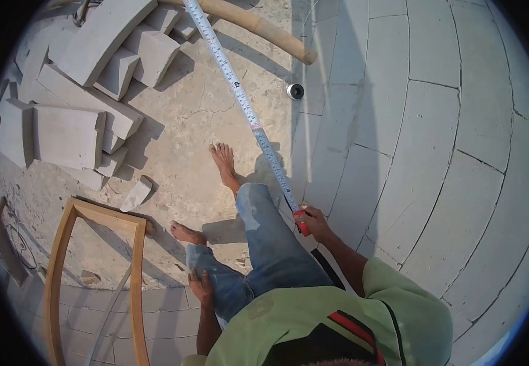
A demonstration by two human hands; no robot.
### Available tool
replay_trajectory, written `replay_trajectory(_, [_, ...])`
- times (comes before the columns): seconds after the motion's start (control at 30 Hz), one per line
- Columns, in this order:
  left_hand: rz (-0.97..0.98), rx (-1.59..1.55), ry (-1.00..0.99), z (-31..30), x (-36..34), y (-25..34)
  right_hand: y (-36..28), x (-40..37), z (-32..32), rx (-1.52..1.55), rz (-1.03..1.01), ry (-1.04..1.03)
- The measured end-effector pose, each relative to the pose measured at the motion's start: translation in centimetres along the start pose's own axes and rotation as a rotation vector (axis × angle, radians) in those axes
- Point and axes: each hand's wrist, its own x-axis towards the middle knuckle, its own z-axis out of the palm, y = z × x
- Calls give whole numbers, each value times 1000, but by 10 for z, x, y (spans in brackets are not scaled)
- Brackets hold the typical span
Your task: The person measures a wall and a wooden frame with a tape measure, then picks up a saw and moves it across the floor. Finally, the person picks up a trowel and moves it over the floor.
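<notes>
My right hand (313,221) is wrapped round a red tape measure case (302,223) beside my right knee. From the case the white tape blade (240,94) runs out up and to the left, past the top edge of the view. My left hand (201,287) rests on the left leg of my blue jeans, near the knee, with its fingers apart and nothing in them. A small black and white round object (295,91) sits at the foot of the block wall, to the right of the blade.
Pale cut blocks (69,134) are piled at the upper left. A wooden frame (138,293) stands at the lower left. A bamboo pole (264,27) lies across the top. The block wall (429,134) fills the right side. A broken block piece (136,194) lies on the floor.
</notes>
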Motion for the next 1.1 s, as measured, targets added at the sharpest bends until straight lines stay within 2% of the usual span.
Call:
replay_trajectory(0.03, [-2,43,14,-7,-3,11,1,-1,-8,38,12,-22])
replay_trajectory(0.1, [-27,-211,-113,-25,-7,35,-1,0,-21,77,-40,32])
replay_trajectory(0.13, [-17,-180,-87,-32,-6,43,-5,0,-26,111,-47,10])
replay_trajectory(0.2, [140,-206,-43,-48,-8,58,-12,-6,-34,143,6,58])
replay_trajectory(0.23, [150,-187,-22,-57,-11,75,-13,-7,-39,164,-3,39])
replay_trajectory(0.3, [52,-196,-48,-75,-11,117,-16,-5,-47,248,-28,69])
replay_trajectory(0.33, [88,-242,6,-76,-12,122,-18,-5,-50,271,-41,66])
replay_trajectory(0.43, [92,-141,-20,-98,-9,154,-31,-4,-61,346,-33,100])
replay_trajectory(0.5, [152,-120,62,-108,-9,175,-47,-4,-69,375,-22,96])
replay_trajectory(0.57, [79,-128,30,-116,-2,185,-60,0,-75,397,-50,109])
replay_trajectory(0.63, [169,-43,52,-125,8,182,-72,-1,-85,411,-67,132])
replay_trajectory(0.7, [247,41,84,-133,11,221,-88,0,-91,443,-89,134])
replay_trajectory(0.77, [52,-54,84,-158,-23,322,-112,-3,-97,472,-94,153])
replay_trajectory(0.83, [-15,96,-81,-158,24,298,-125,1,-100,512,-58,149])
replay_trajectory(0.93, [60,129,-138,-146,108,262,-149,13,-106,551,-73,175])
replay_trajectory(1.1, [124,151,-184,-170,189,289,-205,30,-108,622,-18,254])
